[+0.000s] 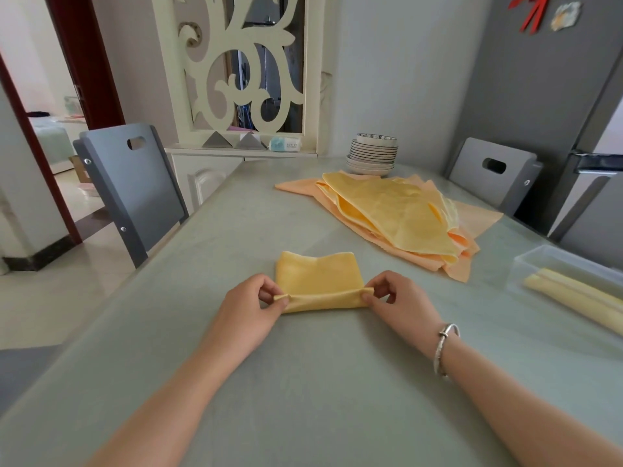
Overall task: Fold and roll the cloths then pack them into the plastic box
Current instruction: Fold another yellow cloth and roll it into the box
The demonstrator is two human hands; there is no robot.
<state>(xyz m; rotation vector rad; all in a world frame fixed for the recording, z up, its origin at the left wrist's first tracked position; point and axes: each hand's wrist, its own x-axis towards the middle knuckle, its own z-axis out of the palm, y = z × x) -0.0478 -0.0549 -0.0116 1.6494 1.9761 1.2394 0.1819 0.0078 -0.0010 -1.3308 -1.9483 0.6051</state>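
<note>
A folded yellow cloth [318, 276] lies on the table in front of me, its near edge curled over into the start of a roll. My left hand [251, 306] pinches the left end of that rolled edge. My right hand [396, 298] pinches the right end. Farther back on the right sits a loose pile of yellow and orange cloths [397, 215]. A clear plastic box [539, 264] stands at the right edge and holds two pale yellow rolled cloths [580, 298].
A stack of bowls and plates [372, 155] stands at the far end of the grey-green table [303, 382]. Grey chairs flank it, one on the left [131, 187] and one on the right [492, 173]. A grey fridge [573, 129] is at the far right.
</note>
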